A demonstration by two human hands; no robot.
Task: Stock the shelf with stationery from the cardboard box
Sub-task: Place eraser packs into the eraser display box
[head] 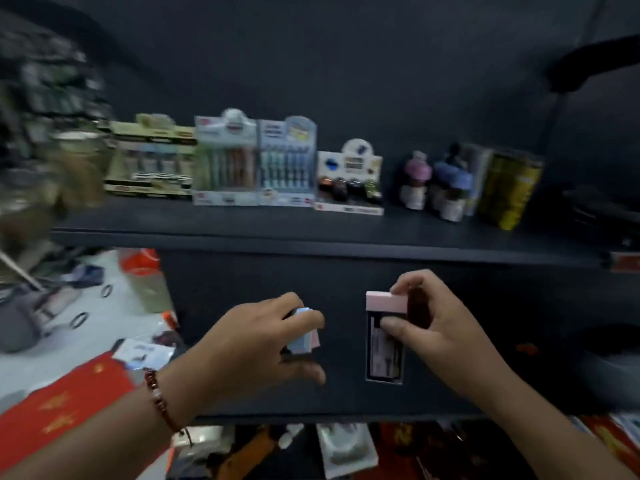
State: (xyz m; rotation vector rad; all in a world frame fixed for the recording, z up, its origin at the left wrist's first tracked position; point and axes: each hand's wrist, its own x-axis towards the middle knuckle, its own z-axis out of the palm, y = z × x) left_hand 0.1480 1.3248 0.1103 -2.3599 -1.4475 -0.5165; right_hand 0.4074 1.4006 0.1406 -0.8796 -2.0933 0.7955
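Both my hands reach into the lower bay of a dark shelf [311, 403]. My left hand [256, 337], with a bead bracelet on the wrist, grips a small blue and pink block of stationery [306, 332]. My right hand [436, 327] pinches an upright pack [384, 341] with a pink top and a black and white label, holding it by its top and side. The two items sit a hand's width apart above the lower board. No cardboard box shows in the view.
The upper board [311, 233] carries pen display packs [256, 164], a small display box [349, 181], little bottles [436, 181] and a yellow-black pack [509, 188]. To the left lie a red cloth [62, 403] and clutter on a pale floor. More goods sit below the lower board.
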